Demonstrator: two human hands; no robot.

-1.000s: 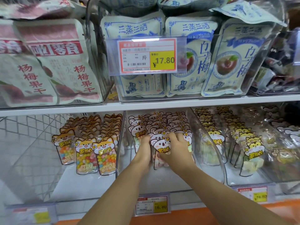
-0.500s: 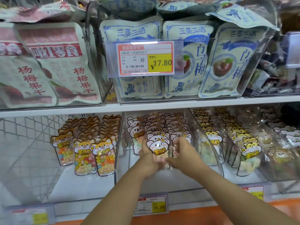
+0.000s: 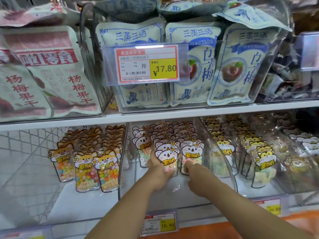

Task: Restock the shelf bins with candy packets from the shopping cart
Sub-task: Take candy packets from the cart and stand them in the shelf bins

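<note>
Both hands reach into the clear middle bin on the lower shelf, which holds rows of koala-topped candy packets. My left hand grips the front koala packet, upright and slightly tilted, at its lower part. My right hand touches the bottom of the neighbouring koala packet in the right row; its fingertips are partly hidden. The shopping cart is out of sight.
Left of the bin stand fox-topped packets of coloured candy. Right bin holds yellow tiger packets. The upper shelf carries large plum bags and a 17.80 price tag. A 16.80 price label hangs on the lower shelf edge.
The front koala packet has been drawn forward and lifted slightly in my left hand. My right hand has let go of it and shifted right to the neighbouring row.
</note>
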